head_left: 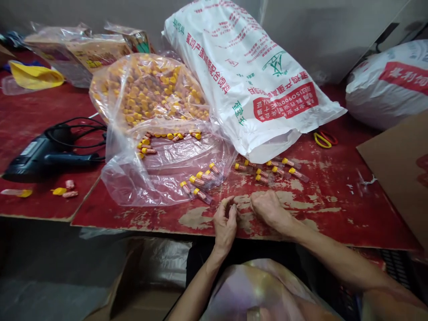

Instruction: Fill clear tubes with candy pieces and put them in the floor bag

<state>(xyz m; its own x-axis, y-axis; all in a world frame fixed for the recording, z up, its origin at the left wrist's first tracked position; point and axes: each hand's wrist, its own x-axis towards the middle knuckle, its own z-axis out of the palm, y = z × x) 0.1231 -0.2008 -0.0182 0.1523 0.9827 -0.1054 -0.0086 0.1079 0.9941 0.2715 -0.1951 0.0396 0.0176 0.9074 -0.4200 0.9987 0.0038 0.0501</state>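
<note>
My left hand (226,223) is raised at the front edge of the red table (133,216), its fingers curved and apart with nothing visible between them. Close to its right, my right hand (270,208) has its fingers curled in towards the palm; whatever they may hold is hidden. Small clear tubes with yellow caps (202,196) lie on the plastic just beyond my left hand. More capped tubes (262,173) are scattered beyond my right hand. A large clear bag (150,93) full of yellow-capped tubes stands behind them.
A white printed sack (247,76) leans at the back. Yellow-and-red scissors (323,140) lie right of it. At the left are a heat gun (40,154) with its cord and loose caps (59,191). A cardboard sheet (397,165) and another sack (391,84) stand right.
</note>
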